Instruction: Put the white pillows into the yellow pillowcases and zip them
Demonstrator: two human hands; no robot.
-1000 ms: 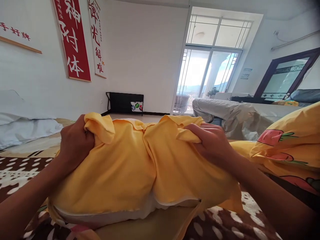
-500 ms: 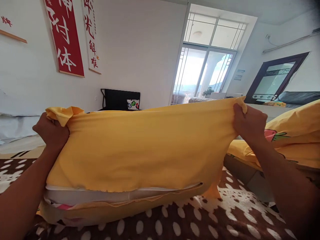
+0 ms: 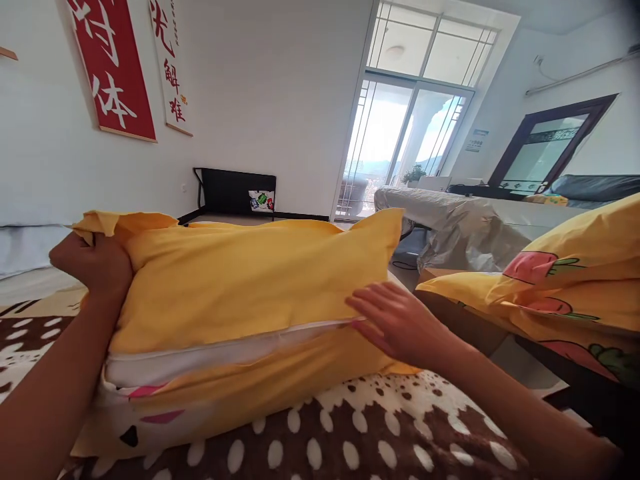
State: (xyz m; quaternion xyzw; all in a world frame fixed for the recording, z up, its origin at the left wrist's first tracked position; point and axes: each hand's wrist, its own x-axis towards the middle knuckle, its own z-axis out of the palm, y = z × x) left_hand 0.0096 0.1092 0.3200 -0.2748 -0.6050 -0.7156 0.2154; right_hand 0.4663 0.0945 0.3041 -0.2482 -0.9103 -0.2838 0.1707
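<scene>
A yellow pillowcase [image 3: 260, 280] stands on the bed in front of me with a white pillow [image 3: 200, 357] inside it. The white shows along a long slit in the near side. My left hand [image 3: 93, 260] is closed in a fist around the upper left corner of the pillowcase. At the slit's right end is my right hand [image 3: 395, 320], its fingers stretched out and touching or nearly touching the cloth. Below the slit the case carries a printed pattern, pink and black at the left. The pillowcase's right upper corner sticks up, held by nothing.
Beneath lies a brown and white spotted blanket [image 3: 310, 447]. More yellow bedding with carrot-like prints [image 3: 575, 293] is piled at the right. Behind are a plastic-covered piece of furniture [image 3: 465, 227], a black bench-like object [image 3: 235, 190] and a glass door [image 3: 400, 140].
My right hand has let go of the upper right corner and moved down and left to the slit. The pillowcase's right side has slackened. My left hand keeps its grip, slightly farther left.
</scene>
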